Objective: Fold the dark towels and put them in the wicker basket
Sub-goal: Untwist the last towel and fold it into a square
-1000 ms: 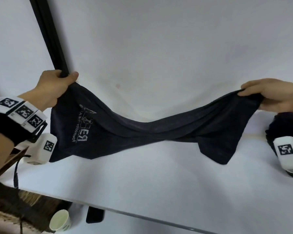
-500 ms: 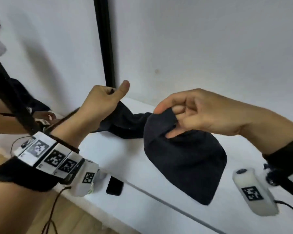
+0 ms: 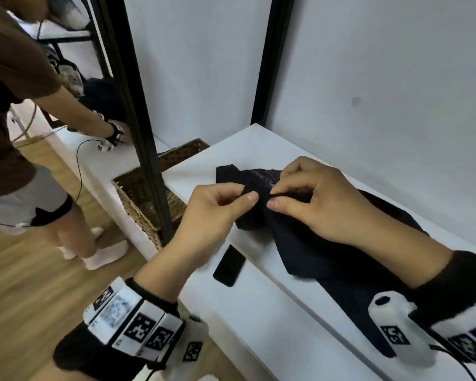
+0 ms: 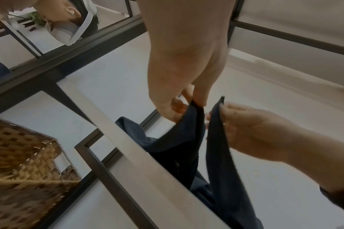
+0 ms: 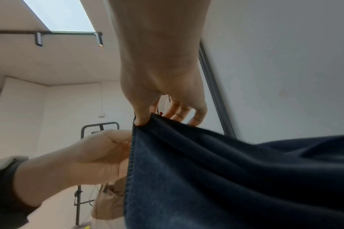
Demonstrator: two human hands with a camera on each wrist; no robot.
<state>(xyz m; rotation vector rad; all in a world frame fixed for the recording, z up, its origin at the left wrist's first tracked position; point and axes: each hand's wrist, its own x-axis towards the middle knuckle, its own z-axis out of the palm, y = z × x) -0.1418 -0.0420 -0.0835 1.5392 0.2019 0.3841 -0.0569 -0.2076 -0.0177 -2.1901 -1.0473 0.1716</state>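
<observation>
A dark navy towel (image 3: 308, 251) with pale lettering is doubled over, most of it lying on the white shelf (image 3: 259, 312). My left hand (image 3: 248, 198) pinches one corner and my right hand (image 3: 275, 200) pinches the matching corner, the two held together just above the shelf. In the left wrist view the left hand (image 4: 194, 102) grips one dark edge and the right hand (image 4: 218, 108) the other, a small gap between them. The right wrist view shows the thumb of my right hand (image 5: 143, 122) clamped on the towel's (image 5: 226, 178) stitched edge. The wicker basket (image 3: 146, 188) stands low to the left, behind a black post.
A black post (image 3: 146, 149) of the rack rises between the basket and the shelf. A black phone (image 3: 229, 266) lies at the shelf's front edge. Another person (image 3: 19, 133) stands at the left, working at a neighbouring shelf. Wooden floor lies below.
The towel was stretched wide between my hands a second ago. My hands have come together, folding it in half, and the towel has sunk onto the shelf.
</observation>
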